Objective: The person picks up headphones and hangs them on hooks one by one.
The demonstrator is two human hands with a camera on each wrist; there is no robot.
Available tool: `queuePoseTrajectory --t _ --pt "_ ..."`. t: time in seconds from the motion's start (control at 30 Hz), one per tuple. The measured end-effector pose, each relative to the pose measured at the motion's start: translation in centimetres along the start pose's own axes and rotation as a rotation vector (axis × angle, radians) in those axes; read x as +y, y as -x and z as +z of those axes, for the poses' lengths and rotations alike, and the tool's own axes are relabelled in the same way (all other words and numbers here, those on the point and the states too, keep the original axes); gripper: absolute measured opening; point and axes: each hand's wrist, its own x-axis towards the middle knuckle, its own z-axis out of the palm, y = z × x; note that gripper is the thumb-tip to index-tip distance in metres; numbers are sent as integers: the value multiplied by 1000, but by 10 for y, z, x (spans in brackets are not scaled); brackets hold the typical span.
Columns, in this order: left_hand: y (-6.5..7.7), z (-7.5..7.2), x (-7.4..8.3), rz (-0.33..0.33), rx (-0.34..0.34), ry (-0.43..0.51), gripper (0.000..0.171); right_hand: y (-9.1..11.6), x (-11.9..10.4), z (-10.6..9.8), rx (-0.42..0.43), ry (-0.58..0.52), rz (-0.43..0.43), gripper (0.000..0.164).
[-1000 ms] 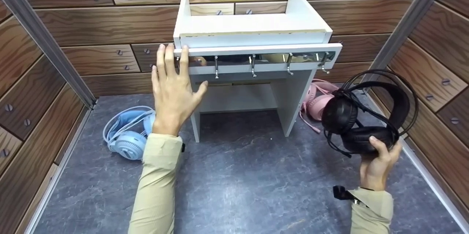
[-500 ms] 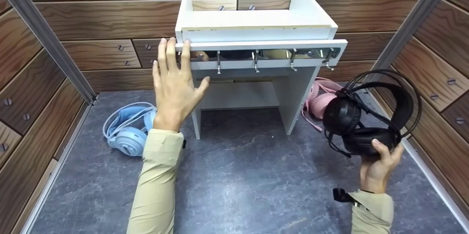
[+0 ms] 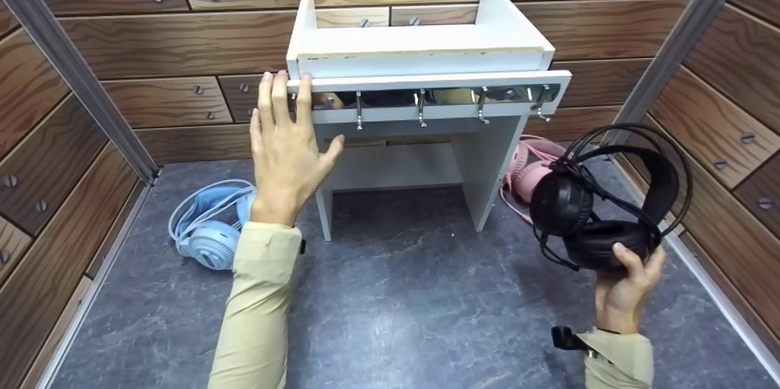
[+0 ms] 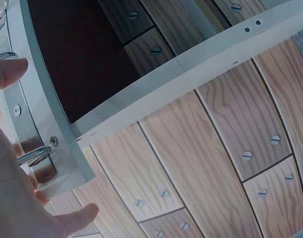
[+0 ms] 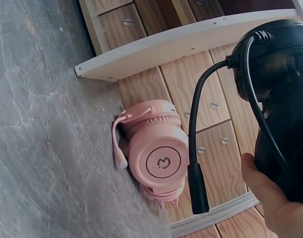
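My left hand (image 3: 285, 160) lies with straight fingers over the left end of a white hook rail (image 3: 390, 116), thumb spread away. The rail carries several metal hooks (image 3: 421, 110) and is fixed across the front of a white shelf stand (image 3: 496, 157). Off to the right, my right hand (image 3: 631, 288) grips a black headset (image 3: 560, 203) by its lower ear cup, holding it above the floor. A microphone boom (image 5: 193, 124) hangs from that headset in the right wrist view. The fingers beneath the ear cup are partly hidden.
A pink headset (image 5: 161, 158) lies on the grey marbled floor (image 3: 390, 303), right of the stand and partly behind the black one. A light-blue headset (image 3: 210, 242) lies left of the stand. Wood-patterned walls (image 3: 183, 41) enclose the back and sides.
The black headset and right hand have sunk slightly and shifted a little left. My left hand stays at the rail's left end. The head view has tilted slightly.
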Motion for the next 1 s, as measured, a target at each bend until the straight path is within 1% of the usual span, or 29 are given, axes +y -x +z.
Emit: queuePoseTrajectory --t 0.1,0.17,0.33,0.4,0.53,0.73,1.0 --pt "0 0 0 3 -2 -7 95 3 1 -1 -16 -19 3 42" --pt "1 1 0 4 -8 -6 96 5 3 -2 -30 3 -19 41" --pt "2 3 0 9 -4 -6 95 5 2 0 -53 2 -71 40" --pt "1 3 0 11 6 -8 95 4 2 3 -56 -26 -67 40" --pt "0 3 1 12 11 -15 95 4 1 7 -62 -26 -67 41" --pt "0 1 1 8 -10 -20 96 4 0 11 -73 -7 -75 42" --pt "0 -2 1 4 -32 -23 96 3 -4 18 -89 -10 -83 44"
